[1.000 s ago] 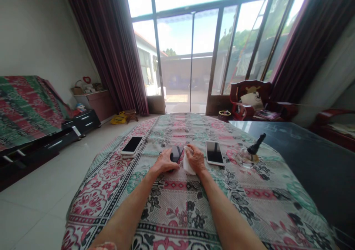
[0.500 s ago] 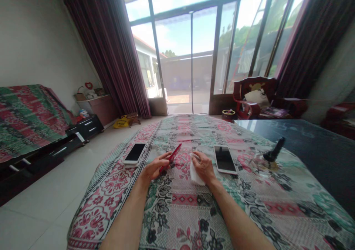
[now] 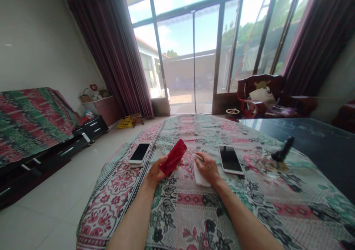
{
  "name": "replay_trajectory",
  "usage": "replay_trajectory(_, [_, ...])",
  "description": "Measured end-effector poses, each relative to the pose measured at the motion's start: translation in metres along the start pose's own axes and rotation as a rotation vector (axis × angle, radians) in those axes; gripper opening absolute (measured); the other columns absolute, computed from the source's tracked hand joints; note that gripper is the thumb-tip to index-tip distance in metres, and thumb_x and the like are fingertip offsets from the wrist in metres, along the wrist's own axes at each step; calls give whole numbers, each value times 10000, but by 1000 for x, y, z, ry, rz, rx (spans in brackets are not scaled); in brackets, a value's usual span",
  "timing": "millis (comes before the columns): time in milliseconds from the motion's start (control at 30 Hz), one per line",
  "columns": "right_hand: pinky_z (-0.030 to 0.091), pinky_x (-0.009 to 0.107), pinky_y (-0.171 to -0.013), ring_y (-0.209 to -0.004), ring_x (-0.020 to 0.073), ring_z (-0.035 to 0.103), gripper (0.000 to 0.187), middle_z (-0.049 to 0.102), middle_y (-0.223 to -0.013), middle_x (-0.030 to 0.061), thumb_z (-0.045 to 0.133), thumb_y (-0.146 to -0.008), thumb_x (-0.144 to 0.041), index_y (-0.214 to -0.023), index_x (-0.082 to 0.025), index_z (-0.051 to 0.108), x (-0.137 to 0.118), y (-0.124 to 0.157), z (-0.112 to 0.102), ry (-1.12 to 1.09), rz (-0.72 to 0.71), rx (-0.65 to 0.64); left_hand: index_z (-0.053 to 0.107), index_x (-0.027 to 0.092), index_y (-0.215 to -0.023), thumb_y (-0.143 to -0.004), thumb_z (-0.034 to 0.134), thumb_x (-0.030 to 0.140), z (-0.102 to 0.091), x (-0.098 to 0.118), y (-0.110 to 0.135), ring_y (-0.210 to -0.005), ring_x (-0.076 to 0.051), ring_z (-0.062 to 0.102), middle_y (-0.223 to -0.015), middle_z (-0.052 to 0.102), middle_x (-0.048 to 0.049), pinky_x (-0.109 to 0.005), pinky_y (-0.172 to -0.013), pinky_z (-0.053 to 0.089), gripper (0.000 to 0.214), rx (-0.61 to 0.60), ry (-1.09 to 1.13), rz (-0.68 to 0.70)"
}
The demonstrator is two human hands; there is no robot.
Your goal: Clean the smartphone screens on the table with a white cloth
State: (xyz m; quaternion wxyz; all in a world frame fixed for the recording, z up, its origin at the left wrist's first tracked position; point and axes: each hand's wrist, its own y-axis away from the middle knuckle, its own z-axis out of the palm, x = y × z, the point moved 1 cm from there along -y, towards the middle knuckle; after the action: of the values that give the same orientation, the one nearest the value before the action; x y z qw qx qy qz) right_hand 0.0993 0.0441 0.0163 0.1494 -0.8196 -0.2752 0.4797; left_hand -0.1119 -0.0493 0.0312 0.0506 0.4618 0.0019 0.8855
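My left hand (image 3: 156, 173) grips a red-backed phone (image 3: 173, 157) and holds it lifted off the floral cloth (image 3: 194, 213), its red back turned up. Just to its right, my right hand (image 3: 208, 167) rests on the cloth, closed around a folded white tissue (image 3: 200, 178). A white phone (image 3: 139, 153) lies screen up left of my left hand. Another white phone (image 3: 230, 159) lies screen up right of my right hand.
A clear glass bottle with a black spray top (image 3: 273, 160) lies on the cloth at the right. The uncovered dark glossy table top (image 3: 318, 143) extends beyond it. A patterned sofa (image 3: 24, 120) and low black cabinet stand left; a red wooden chair (image 3: 259, 96) sits by the window.
My left hand lifted the phone from the cloth and turned it over, from dark screen up to red back up. My right hand stayed put with the tissue.
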Motion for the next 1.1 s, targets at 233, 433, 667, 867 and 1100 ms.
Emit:
replay_trajectory(233, [485, 333, -857, -920, 226, 650, 251, 704, -983, 99, 561, -785, -261, -986, -179, 688, -2, 0, 2, 60, -43, -39, 501, 69, -1288, -840, 552, 376, 1, 1, -4, -1168, -319, 591, -1302, 593, -193, -388, -859, 537, 545, 56, 90, -19])
replay_trajectory(433, [481, 289, -780, -833, 194, 653, 207, 708, -910, 68, 538, -809, -231, -920, -210, 712, -20, 4, 10, -16, -78, -46, 560, 75, -1198, -827, 629, 285, 1, -2, -12, -1085, -312, 639, -1130, 682, -168, -373, -781, 569, 431, 106, 249, 68])
replay_trajectory(667, [479, 266, -738, -802, 181, 656, 197, 727, -869, 38, 554, -817, -259, -922, -218, 715, -49, 16, 25, -202, -70, -106, 655, 165, -1057, -675, 793, 291, 2, -2, -17, -1022, -244, 649, -1022, 717, -88, -290, -776, 539, 426, 97, 118, 155])
replay_trajectory(867, [492, 291, -756, -815, 197, 666, 212, 737, -889, 43, 576, -783, -281, -921, -215, 723, -44, 20, 32, -237, 19, -112, 615, 193, -1157, -626, 786, 145, 11, -2, -22, -968, -174, 642, -1063, 686, -53, -238, -760, 503, 559, 182, -16, 282])
replay_trajectory(1100, [499, 306, -762, -813, 203, 666, 293, 736, -907, 56, 556, -820, -402, -952, -199, 720, -38, 17, 28, -271, 103, -43, 492, 227, -1328, -568, 792, 103, 11, -7, -23, -1163, -220, 553, -1241, 605, -82, -339, -1004, 398, 827, 332, -185, 360])
